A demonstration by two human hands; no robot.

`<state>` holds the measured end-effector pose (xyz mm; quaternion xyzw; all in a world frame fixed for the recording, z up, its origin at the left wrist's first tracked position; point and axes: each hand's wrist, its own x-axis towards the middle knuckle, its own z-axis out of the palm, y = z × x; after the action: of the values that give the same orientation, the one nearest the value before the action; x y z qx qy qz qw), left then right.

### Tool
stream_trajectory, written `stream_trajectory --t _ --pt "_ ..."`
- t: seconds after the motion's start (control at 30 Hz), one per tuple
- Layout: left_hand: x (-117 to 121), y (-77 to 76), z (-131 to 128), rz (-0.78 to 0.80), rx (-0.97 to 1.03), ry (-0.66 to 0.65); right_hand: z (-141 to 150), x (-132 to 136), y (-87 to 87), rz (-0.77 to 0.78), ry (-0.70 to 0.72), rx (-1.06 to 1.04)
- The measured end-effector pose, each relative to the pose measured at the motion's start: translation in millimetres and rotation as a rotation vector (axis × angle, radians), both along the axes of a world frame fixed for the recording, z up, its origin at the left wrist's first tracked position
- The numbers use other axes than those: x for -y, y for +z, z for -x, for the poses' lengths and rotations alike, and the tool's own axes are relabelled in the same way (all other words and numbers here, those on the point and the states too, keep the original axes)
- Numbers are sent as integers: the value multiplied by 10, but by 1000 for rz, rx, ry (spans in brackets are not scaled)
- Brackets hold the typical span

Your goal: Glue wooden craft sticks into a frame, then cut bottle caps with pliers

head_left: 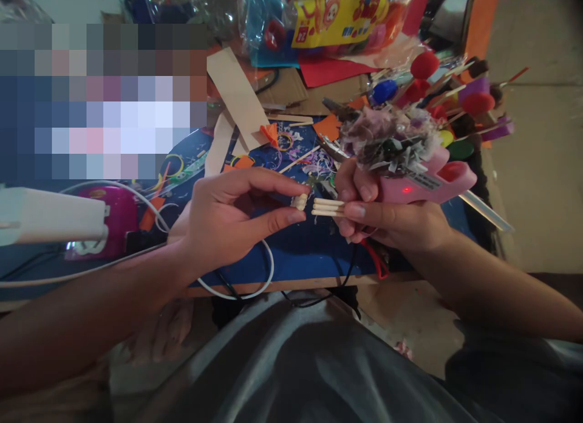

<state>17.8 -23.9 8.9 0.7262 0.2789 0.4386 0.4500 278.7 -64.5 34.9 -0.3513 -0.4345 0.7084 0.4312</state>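
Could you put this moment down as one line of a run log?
left hand: pinching small pale piece | right hand: holding pale sticks | between them: narrow gap | below: blue tabletop

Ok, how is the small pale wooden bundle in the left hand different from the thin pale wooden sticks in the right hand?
The bundle in the left hand shows only a short, lumpy stub; the sticks in the right hand show more length and look straight. Both are pale.
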Motion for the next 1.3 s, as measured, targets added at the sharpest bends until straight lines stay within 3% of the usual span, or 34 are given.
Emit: stream_trajectory --t 0.2,0.5,0.73,0.93,1.3 --pt "-10 -50 -29 -18 106 -9 -3 5 14 -12 12 10" --pt "-14 -26 -19 -98 65 -37 34 3 58 -4 11 92" --pt "2 -33 -10 -69 22 -44 31 12 79 20 0 109" --pt "-19 -53 -29 -152 75 -50 36 8 65 27 7 81" --pt "24 44 -41 -109 28 -10 61 11 76 94 -26 117"
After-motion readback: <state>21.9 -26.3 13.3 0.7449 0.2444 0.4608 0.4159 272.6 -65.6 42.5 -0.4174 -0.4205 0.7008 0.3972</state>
